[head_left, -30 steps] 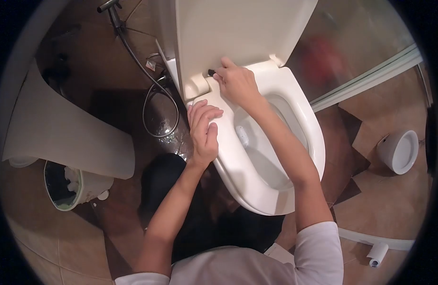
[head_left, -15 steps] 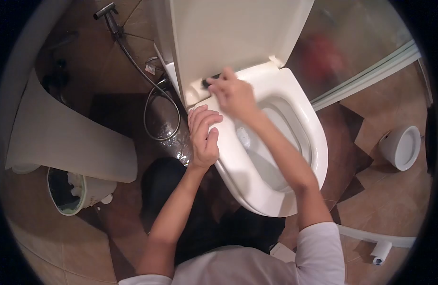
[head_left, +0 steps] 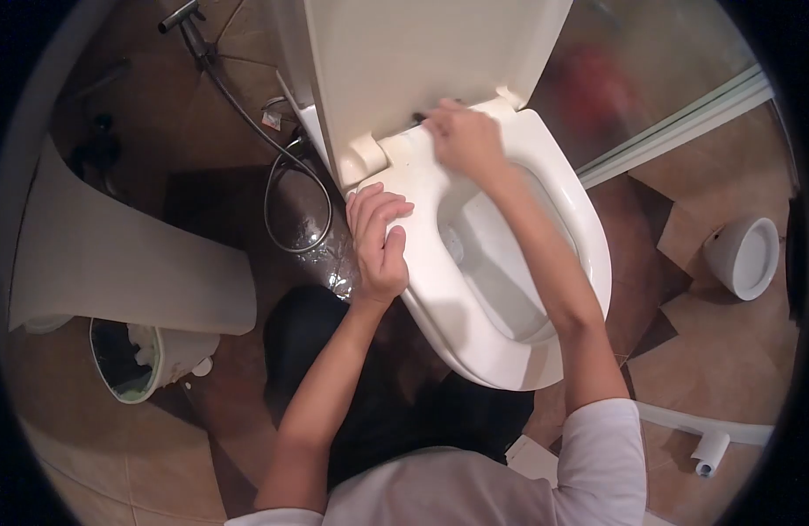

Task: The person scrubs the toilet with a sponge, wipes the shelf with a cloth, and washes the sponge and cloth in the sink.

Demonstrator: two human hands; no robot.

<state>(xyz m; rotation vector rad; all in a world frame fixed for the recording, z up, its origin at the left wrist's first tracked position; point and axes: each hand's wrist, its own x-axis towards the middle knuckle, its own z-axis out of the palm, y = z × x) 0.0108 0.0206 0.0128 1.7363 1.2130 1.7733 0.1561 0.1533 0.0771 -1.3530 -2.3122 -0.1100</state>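
A white toilet with its lid raised fills the middle of the view, and its seat is down. My left hand rests on the seat's left rear edge, fingers stretched out and holding nothing. Over by the rear of the seat, close to the hinge line, my right hand is closed around a small dark brush-like object. Only the object's dark end shows past my fingers, and motion blurs it. A white hinge block shows between my two hands.
A chrome bidet sprayer with a looping hose hangs at the left above wet floor. A white pedestal and an open bin stand left. At right are a glass screen's white rail and a round white container.
My right hand has moved right along the seat's rear with the dark brush-like object, away from the left hinge block. My left hand stays at the seat edge.
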